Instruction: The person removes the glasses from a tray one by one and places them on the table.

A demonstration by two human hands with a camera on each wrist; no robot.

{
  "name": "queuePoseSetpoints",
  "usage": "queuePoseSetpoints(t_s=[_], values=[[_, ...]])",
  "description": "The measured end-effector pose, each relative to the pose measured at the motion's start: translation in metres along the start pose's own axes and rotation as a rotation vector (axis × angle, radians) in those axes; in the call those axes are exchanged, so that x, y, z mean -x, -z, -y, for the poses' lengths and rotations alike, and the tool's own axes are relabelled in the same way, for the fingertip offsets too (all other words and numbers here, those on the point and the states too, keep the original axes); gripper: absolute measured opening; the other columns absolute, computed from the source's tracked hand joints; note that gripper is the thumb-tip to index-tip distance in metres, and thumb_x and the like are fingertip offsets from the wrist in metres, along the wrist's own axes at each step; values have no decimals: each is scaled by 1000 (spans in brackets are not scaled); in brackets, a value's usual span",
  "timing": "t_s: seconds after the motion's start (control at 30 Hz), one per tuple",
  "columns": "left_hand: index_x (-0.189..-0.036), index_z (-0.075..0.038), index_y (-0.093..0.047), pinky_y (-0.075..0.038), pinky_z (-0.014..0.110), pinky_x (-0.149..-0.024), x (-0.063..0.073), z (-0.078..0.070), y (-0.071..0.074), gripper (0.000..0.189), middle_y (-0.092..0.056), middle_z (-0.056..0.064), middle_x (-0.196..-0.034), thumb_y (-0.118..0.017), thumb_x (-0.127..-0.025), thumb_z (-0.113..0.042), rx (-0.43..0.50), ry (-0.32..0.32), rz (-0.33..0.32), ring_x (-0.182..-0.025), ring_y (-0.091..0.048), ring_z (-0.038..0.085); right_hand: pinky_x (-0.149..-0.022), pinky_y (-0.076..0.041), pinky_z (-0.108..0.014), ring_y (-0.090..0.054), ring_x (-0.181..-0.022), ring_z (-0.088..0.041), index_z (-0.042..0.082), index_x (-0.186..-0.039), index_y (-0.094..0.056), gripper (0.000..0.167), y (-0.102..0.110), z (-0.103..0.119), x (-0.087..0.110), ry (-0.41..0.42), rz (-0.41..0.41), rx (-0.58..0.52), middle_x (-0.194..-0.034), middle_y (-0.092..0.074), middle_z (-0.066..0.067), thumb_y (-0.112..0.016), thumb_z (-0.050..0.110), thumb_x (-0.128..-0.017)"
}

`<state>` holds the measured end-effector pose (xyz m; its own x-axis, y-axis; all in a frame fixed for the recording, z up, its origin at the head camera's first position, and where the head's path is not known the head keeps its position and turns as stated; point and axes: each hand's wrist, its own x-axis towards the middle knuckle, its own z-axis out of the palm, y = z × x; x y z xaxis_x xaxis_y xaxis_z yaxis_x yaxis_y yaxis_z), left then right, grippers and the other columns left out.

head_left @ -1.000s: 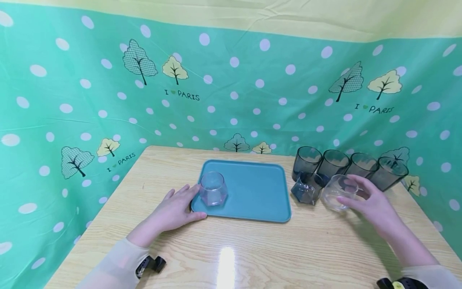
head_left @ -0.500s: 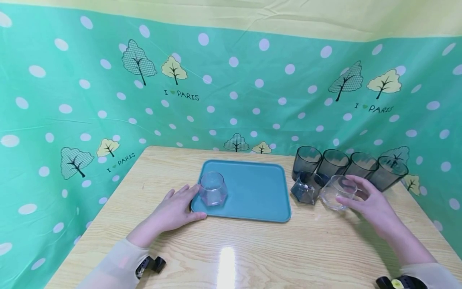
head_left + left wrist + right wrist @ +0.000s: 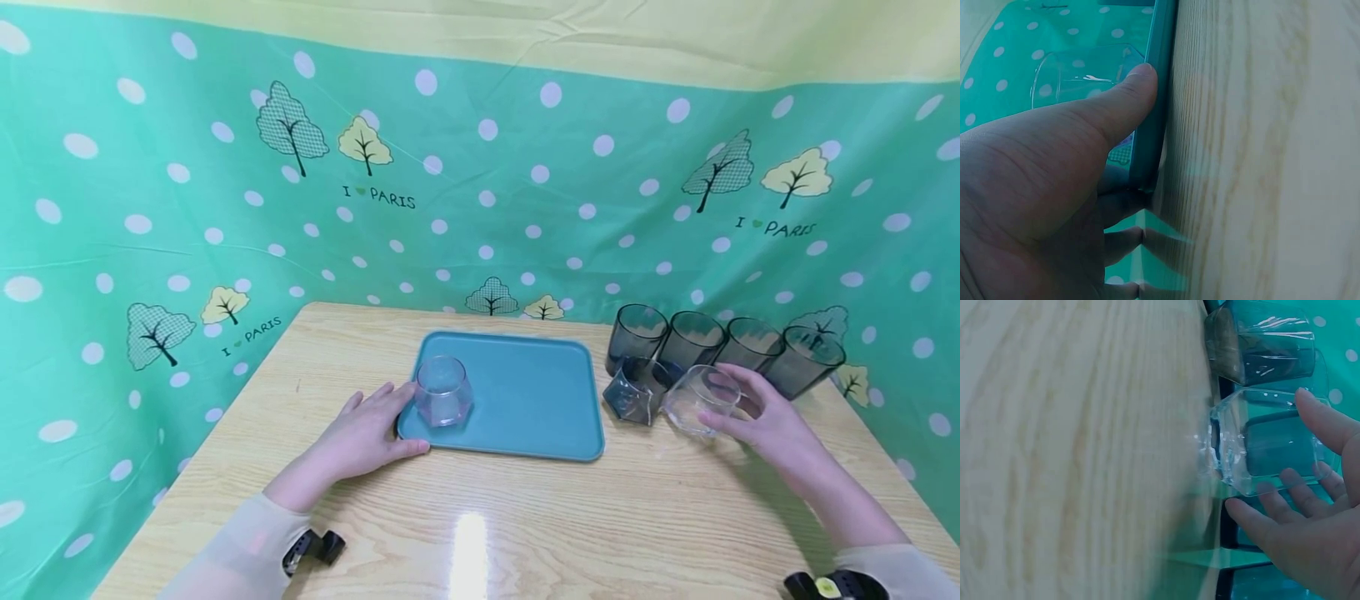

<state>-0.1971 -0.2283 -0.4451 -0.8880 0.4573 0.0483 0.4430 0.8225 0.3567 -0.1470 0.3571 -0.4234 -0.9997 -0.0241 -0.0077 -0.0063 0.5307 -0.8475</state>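
My right hand (image 3: 768,417) holds a clear faceted glass (image 3: 701,400) between thumb and fingers. In the right wrist view the thumb lies at the rim of this clear glass (image 3: 1275,444), and the fingers reach along its other side. Its base is at or close to the tabletop. A dark faceted glass (image 3: 637,392) stands just left of it. My left hand (image 3: 367,437) rests at the front left corner of a blue tray (image 3: 532,400), fingers spread and thumb on the near rim. Another clear faceted glass (image 3: 442,392) stands upright on the tray beside that hand.
Several tall dark glasses (image 3: 693,337) stand in a row at the back right, behind the held glass. A green dotted curtain (image 3: 480,167) hangs behind the wooden table (image 3: 570,525). Bare wood lies in front of the tray.
The right hand and its clear glass have shifted slightly left, toward the dark faceted glass. The left hand and the tray stay as they were.
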Motion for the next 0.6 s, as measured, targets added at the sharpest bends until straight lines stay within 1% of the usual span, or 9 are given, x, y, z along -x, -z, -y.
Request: queuePoseSetpoints(t_s=[0.03, 0.1, 0.27, 0.37, 0.43, 0.47, 0.5, 0.53, 0.6], values=[[-166, -10, -48, -23, 84, -121, 0, 0, 1, 95, -51, 15, -168, -79, -96, -65, 1, 3, 1, -155, -42, 51, -91, -49, -8, -37, -153, -55, 4, -176, -14, 96, 1, 2, 0, -6, 6, 6, -172, -35, -27, -78, 23, -107], [-166, -10, -48, -23, 84, -120, 0, 0, 1, 94, -52, 15, -167, -79, -96, -65, 1, 0, 0, -155, -43, 52, -90, -48, -6, -34, -153, -60, 4, -177, -11, 99, 4, 7, 0, -9, 4, 27, -174, -30, -31, -79, 24, -106], [-165, -11, -49, -24, 84, -120, 0, -1, 2, 93, -54, 16, -165, -80, -95, -64, 1, 1, -2, -154, -44, 52, -92, -42, -1, -34, -152, -59, 8, -177, -17, 100, 12, 27, 2, 39, -79, 105, -174, -30, -32, -82, 29, -104], [-165, -11, -49, -24, 84, -120, 0, -1, 2, 92, -54, 16, -165, -81, -96, -63, 0, 3, -2, -154, -43, 52, -95, -39, 1, -34, -154, -57, 16, -178, -20, 100, 14, 44, 5, 54, -107, 128, -175, -32, -27, -83, 33, -103], [-165, -11, -49, -24, 84, -120, 0, -1, 2, 92, -54, 16, -166, -81, -96, -62, 0, 4, 0, -154, -43, 52, -112, -43, -13, -32, -157, -55, 24, -179, -20, 100, 14, 58, 6, 46, -109, 134, -177, -31, -23, -83, 37, -102], [-165, -11, -49, -24, 84, -120, 0, -1, 2, 92, -53, 16, -166, -81, -96, -62, 0, 4, 1, -154, -43, 52, -119, -42, -24, -31, -158, -54, 28, -179, -20, 100, 12, 64, 7, 45, -107, 129, -178, -30, -21, -83, 37, -102], [-165, -11, -49, -24, 84, -120, 0, -2, 2, 92, -53, 16, -166, -81, -96, -62, 0, 4, 2, -154, -43, 52, -126, -39, -35, -31, -159, -53, 31, -178, -20, 100, 10, 71, 7, 46, -108, 127, -179, -30, -18, -84, 38, -102], [-165, -11, -49, -24, 84, -120, 0, -2, 2, 92, -53, 16, -166, -80, -96, -63, 0, 4, 3, -154, -43, 52, -129, -35, -47, -30, -160, -51, 33, -178, -21, 100, 8, 78, 7, 52, -110, 119, -179, -30, -16, -85, 38, -101], [-165, -11, -49, -24, 84, -120, 1, -2, 2, 92, -53, 16, -166, -80, -96, -63, 1, 4, 3, -154, -43, 52, -129, -28, -60, -31, -161, -47, 35, -177, -23, 100, 1, 92, 6, 59, -116, 113, -180, -31, -11, -86, 38, -100]])
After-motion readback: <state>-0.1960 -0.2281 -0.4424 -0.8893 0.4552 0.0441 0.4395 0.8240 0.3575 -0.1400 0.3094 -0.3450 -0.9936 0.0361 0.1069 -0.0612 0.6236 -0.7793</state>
